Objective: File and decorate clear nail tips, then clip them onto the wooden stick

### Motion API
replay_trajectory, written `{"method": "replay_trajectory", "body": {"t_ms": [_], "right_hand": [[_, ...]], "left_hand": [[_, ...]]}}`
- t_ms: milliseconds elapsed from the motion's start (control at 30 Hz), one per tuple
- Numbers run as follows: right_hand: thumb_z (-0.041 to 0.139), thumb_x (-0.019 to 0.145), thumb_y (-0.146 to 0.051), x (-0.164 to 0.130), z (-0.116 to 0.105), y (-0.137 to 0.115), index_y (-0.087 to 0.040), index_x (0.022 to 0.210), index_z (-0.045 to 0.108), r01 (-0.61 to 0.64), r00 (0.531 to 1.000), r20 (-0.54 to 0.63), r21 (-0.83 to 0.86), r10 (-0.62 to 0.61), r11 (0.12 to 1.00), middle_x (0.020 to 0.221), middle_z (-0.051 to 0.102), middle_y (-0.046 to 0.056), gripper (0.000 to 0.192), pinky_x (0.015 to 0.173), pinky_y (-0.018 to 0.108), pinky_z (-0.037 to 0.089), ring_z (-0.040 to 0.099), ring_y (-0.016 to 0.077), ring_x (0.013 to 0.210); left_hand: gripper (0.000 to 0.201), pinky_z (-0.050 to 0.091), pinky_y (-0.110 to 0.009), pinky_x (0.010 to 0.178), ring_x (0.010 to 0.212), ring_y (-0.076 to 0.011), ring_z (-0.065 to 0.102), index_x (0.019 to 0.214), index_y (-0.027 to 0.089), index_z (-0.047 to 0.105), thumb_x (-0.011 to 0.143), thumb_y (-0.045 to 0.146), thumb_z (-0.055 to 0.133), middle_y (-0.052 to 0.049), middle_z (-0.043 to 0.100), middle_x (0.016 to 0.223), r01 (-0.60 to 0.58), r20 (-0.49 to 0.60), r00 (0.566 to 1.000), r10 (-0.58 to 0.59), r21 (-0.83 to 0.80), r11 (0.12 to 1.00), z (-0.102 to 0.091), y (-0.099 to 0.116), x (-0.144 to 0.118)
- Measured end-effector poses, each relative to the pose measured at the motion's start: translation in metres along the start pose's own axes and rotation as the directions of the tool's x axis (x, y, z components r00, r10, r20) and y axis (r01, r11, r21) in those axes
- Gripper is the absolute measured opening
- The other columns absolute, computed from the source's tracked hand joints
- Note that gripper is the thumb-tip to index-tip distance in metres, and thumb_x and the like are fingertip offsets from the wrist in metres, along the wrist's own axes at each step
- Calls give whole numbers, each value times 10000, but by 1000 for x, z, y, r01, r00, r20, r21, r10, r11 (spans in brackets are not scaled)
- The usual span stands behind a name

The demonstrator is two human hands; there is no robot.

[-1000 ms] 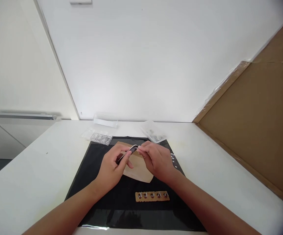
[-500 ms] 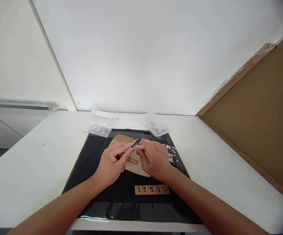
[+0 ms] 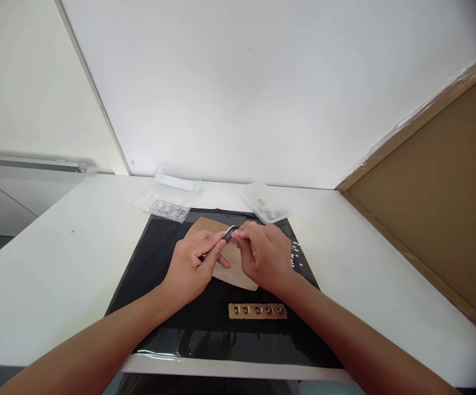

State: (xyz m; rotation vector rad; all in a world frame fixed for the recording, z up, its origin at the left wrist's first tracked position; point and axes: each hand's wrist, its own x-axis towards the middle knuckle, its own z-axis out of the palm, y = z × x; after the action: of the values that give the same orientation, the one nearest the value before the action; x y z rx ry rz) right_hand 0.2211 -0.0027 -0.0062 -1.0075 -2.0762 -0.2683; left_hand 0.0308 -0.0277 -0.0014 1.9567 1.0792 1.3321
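Both my hands meet over a brown paper sheet (image 3: 238, 274). Between the thumb and fingers of my left hand (image 3: 192, 263) is a small dark strip-like piece (image 3: 229, 235) with a pale edge, tilted up to the right. The fingers of my right hand (image 3: 266, 252) are pinched together at the upper right end of that piece; its tip is hidden behind them. Nearer to me lies a tan card strip (image 3: 258, 311) with several round, dark, shiny parts in a row.
A black mat (image 3: 155, 247) covers the middle of the white table (image 3: 68, 263). Small white pieces (image 3: 296, 255) lie at its right. Behind are a printed clear bag (image 3: 169, 209), a clear tray (image 3: 178, 180) and a clear container (image 3: 264, 204). Cardboard (image 3: 435, 175) stands at right.
My right hand has shifted slightly to the right along the dark piece, its fingers still at the end. The left hand keeps its hold. The whole view has tilted a little.
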Motion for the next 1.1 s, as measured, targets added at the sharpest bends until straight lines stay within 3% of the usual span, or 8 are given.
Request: {"method": "replay_trajectory", "body": {"t_ms": [100,200,300,433,533,667,833,1100], "right_hand": [[533,1032,-243,0,-1,0,-243,830,470,9,1000,27,2,-9,1000,704,692,-10,212,627,348,306,569,156,591],[526,1034,-235,1,-2,-1,-240,845,486,-15,1000,-9,-1,15,1000,708,695,-10,193,631,345,302,585,155,606],[506,1035,-223,2,-3,-2,-239,817,474,29,999,41,30,-30,999,654,660,-20,220,627,345,291,565,148,574],[509,1033,-227,2,-3,-2,-237,819,492,-25,1000,-11,-16,25,1000,669,682,-15,215,640,340,301,578,148,586],[512,1017,-207,2,-4,-2,-229,814,504,-13,997,70,18,12,1000,676,685,-25,205,655,334,310,581,141,582],[536,1015,-215,3,-7,-4,-222,836,519,-70,997,32,41,69,997,700,693,-32,180,679,323,325,608,137,604],[518,1022,-241,6,-9,-8,-227,817,512,-99,989,115,93,88,991,700,693,-25,206,682,328,334,602,148,602],[556,990,-271,6,-12,-9,-240,795,537,-233,963,155,75,220,970,700,697,-13,199,644,322,346,581,168,594]], "left_hand": [[336,567,-303,781,798,-169,718,802,230,803,1040,268,568,-27,771,818,-4,19,1000,3,20,1000,0,0,-1],[371,568,-303,781,814,-169,718,745,221,781,1041,281,567,-33,773,847,-8,7,1000,7,30,1000,-1,1,-1],[321,565,-307,790,801,-169,713,838,224,813,1041,257,567,-32,764,822,-28,3,1000,28,48,998,-2,1,-1],[247,563,-301,783,815,-169,715,1077,236,818,1032,200,578,-24,767,804,-81,-16,996,82,54,995,-1,-1,0],[270,566,-287,768,797,-158,714,1181,230,792,1023,166,583,-29,766,819,-158,-39,986,162,87,984,-1,-3,0],[311,567,-271,741,786,-148,714,1252,229,757,1014,134,581,-36,748,853,-231,-65,968,241,127,965,1,-5,-1],[364,563,-282,750,798,-147,699,1318,232,715,1018,105,553,-46,729,892,-274,-49,956,289,197,941,2,-5,-3],[374,553,-294,741,794,-151,679,1339,229,699,1022,100,547,-45,716,886,-257,-39,962,270,203,945,4,-6,-5]]}}
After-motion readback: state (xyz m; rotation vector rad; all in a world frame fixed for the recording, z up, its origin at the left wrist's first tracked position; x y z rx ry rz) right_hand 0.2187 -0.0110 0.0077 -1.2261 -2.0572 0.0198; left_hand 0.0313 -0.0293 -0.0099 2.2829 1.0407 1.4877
